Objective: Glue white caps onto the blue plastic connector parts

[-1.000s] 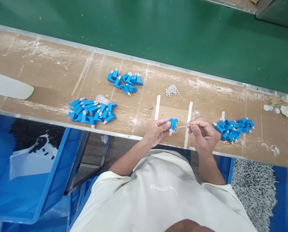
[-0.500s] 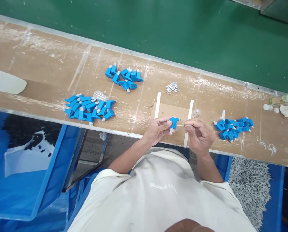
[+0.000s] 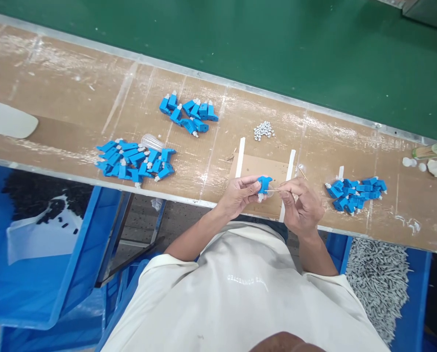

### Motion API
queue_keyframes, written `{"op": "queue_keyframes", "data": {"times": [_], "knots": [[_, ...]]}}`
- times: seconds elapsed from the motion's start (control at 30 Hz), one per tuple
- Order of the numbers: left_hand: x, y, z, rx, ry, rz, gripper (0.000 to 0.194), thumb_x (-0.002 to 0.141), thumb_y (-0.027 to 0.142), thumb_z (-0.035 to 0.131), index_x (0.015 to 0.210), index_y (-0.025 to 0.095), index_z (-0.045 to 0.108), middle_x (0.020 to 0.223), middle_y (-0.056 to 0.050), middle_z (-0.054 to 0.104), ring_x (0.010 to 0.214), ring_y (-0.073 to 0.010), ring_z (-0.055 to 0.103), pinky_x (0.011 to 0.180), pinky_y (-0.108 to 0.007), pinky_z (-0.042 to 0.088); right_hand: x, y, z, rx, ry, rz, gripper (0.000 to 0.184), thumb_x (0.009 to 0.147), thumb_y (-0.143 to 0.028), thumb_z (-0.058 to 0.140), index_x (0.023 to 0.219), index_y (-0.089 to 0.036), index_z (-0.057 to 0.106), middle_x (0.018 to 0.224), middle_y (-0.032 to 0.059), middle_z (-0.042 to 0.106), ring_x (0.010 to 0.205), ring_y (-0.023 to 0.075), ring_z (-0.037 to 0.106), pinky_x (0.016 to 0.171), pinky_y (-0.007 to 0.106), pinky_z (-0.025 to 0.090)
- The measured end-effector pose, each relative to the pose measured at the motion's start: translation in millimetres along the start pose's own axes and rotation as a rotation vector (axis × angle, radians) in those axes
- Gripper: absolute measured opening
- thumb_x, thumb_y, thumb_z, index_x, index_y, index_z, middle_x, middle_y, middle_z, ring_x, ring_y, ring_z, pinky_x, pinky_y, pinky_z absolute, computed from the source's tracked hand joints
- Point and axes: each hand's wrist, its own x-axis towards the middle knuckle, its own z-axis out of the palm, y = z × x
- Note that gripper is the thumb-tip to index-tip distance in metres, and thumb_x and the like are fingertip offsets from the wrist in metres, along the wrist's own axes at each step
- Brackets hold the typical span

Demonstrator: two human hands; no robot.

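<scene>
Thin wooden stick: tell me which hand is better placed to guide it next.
Likely the right hand: it pinches the thin wooden stick, while the left hand is occupied holding the blue plastic part.

The brown tabletop (image 3: 75,95) carries a left blue heap (image 3: 134,157), a rear blue heap (image 3: 195,108) and a right blue heap (image 3: 351,201). Grey pellets (image 3: 264,130) lie behind a cardboard sheet (image 3: 265,168) bordered by two white strips (image 3: 240,157). A clear cup (image 3: 152,142) lies against the left blue heap.
</scene>
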Motion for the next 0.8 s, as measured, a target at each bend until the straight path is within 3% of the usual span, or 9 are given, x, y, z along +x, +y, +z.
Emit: {"op": "queue_keyframes", "data": {"times": [0.1, 0.23, 0.33, 0.43, 0.53, 0.63, 0.73, 0.8], "knots": [[-0.5, 1.1, -0.1, -0.01, -0.006, 0.006, 0.052, 0.062, 0.045, 0.099, 0.099, 0.011, 0.084, 0.072, -0.005, 0.074, 0.061, -0.0116, 0.065, 0.061, -0.024, 0.053, -0.1, -0.1, 1.0, 0.064, 0.057, 0.037, 0.015, 0.103, -0.031, 0.059, 0.097, -0.027, 0.072, 0.08, 0.0036, 0.073, 0.072, 0.0209, 0.068, 0.066, 0.037, 0.055], [-0.9, 4.8, -5.4, -0.03, 0.024, 0.007, 0.051, 0.059, 0.044, 0.101, 0.096, 0.012, 0.084, 0.069, -0.003, 0.074, 0.058, -0.0105, 0.065, 0.058, -0.021, 0.053, -3.2, 6.1, -2.0, 0.176, 0.182, 0.209, 0.015, 0.101, -0.035, 0.063, 0.095, -0.025, 0.072, 0.08, 0.0037, 0.071, 0.063, 0.0177, 0.063, 0.057, 0.033, 0.052], [-0.4, 7.6, -14.4, -0.051, 0.06, 0.009, 0.052, 0.059, 0.041, 0.101, 0.098, 0.012, 0.083, 0.073, -0.005, 0.076, 0.06, -0.011, 0.067, 0.057, -0.02, 0.053, -11.1, 16.1, -3.3, 0.099, 0.093, 0.29, 0.02, 0.101, -0.04, 0.062, 0.095, -0.025, 0.074, 0.082, 0.0043, 0.071, 0.066, 0.018, 0.064, 0.059, 0.033, 0.053], [1.0, 8.2, -24.3, -0.064, 0.074, 0.028, 0.051, 0.06, 0.038, 0.101, 0.1, 0.011, 0.083, 0.079, -0.007, 0.078, 0.061, -0.0103, 0.067, 0.057, -0.02, 0.053, -21.3, 25.9, -1.0, -0.016, -0.066, 0.273, 0.024, 0.103, -0.04, 0.058, 0.099, -0.025, 0.077, 0.086, 0.0052, 0.071, 0.075, 0.0197, 0.066, 0.067, 0.035, 0.056], [3.0, 6.5, -30.8, -0.074, 0.077, 0.048, 0.054, 0.061, 0.039, 0.101, 0.103, 0.011, 0.082, 0.082, -0.008, 0.078, 0.062, -0.0109, 0.068, 0.058, -0.02, 0.053, -24.1, 36.3, -0.6, -0.082, -0.119, 0.257, 0.029, 0.105, -0.039, 0.054, 0.11, -0.024, 0.078, 0.089, 0.0065, 0.07, 0.078, 0.0207, 0.065, 0.07, 0.036, 0.055], [5.5, 5.2, -33.6, -0.077, 0.065, 0.054, 0.053, 0.062, 0.04, 0.1, 0.103, 0.011, 0.082, 0.083, -0.009, 0.078, 0.065, -0.0126, 0.07, 0.059, -0.02, 0.053, -8.6, 56.7, -3.4, -0.13, -0.067, 0.294, 0.032, 0.105, -0.04, 0.053, 0.114, -0.023, 0.078, 0.089, 0.0063, 0.07, 0.077, 0.0202, 0.065, 0.069, 0.035, 0.055], [8.7, 5.9, -34.9, -0.091, 0.034, 0.041, 0.05, 0.062, 0.039, 0.1, 0.097, 0.009, 0.081, 0.083, -0.01, 0.078, 0.065, -0.0127, 0.07, 0.057, -0.019, 0.053, 26.0, 90.4, -0.5, -0.164, -0.036, 0.335, 0.029, 0.101, -0.042, 0.059, 0.107, -0.022, 0.079, 0.089, 0.0058, 0.073, 0.075, 0.0191, 0.066, 0.071, 0.034, 0.057], [10.6, 7.1, -35.7, -0.11, 0.014, 0.026, 0.049, 0.061, 0.036, 0.101, 0.095, 0.008, 0.08, 0.082, -0.01, 0.078, 0.062, -0.0116, 0.069, 0.056, -0.018, 0.053, 53.3, 114.5, 7.8, -0.16, -0.081, 0.345, 0.027, 0.097, -0.041, 0.064, 0.104, -0.02, 0.078, 0.093, 0.0069, 0.076, 0.077, 0.0201, 0.068, 0.074, 0.036, 0.059]]}}
